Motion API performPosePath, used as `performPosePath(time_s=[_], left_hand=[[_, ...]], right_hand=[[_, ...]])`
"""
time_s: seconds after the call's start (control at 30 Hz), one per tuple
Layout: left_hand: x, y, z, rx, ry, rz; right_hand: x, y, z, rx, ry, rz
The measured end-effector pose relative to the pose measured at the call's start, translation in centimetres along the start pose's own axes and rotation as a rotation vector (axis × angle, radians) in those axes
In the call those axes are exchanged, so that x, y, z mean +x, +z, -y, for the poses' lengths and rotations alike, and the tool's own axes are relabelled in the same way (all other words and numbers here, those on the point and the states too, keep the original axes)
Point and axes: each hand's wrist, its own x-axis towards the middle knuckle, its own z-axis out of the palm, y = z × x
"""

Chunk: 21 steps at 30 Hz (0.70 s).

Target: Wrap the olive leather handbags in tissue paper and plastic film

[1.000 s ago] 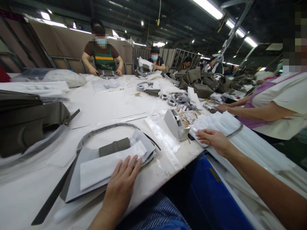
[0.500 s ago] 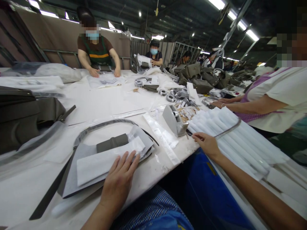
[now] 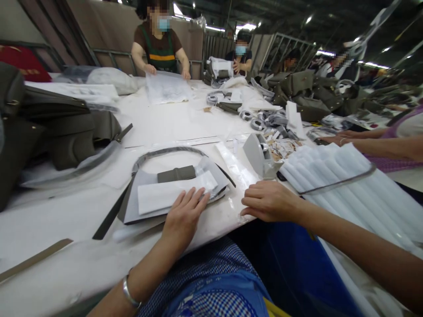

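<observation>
- Flat grey-and-olive bag (image 3: 148,178) lies on the white-covered worktable (image 3: 148,121), in front of the person; its curved handle (image 3: 168,151) looks already wrapped in film, while the dark olive flat strap (image 3: 112,215) appears bare.
- Folded white sheet-like packet (image 3: 172,193) is laid on the bag; whether it is fastened cannot be told; no outer cover encloses the bag yet.
- Left hand (image 3: 183,218) rests flat on the packet, fingers extended, gripping nothing.
- Right hand (image 3: 272,200) is half-curled just beside the grey angular tape dispenser (image 3: 256,154); cannot tell whether it pinches anything.
</observation>
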Motion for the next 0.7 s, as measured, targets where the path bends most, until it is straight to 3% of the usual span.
performPosePath(time_s=[0.13,0.3,0.47,0.7], left_hand=[[0.0,0.0,-0.1,-0.015,-0.019,-0.01],[-0.1,0.0,-0.1,-0.031,-0.035,-0.052],[0.0,0.0,-0.1,-0.049,-0.037,-0.07],[0.0,0.0,-0.4,-0.111,-0.078,-0.065]], right_hand=[[4.9,1.2,-0.2,-0.046,-0.135,0.03],[8.3,2.8,-0.3,-0.08,-0.203,0.101],[9.6,4.0,-0.1,-0.085,-0.192,0.135],[9.1,4.5,0.3,-0.131,-0.134,0.11]])
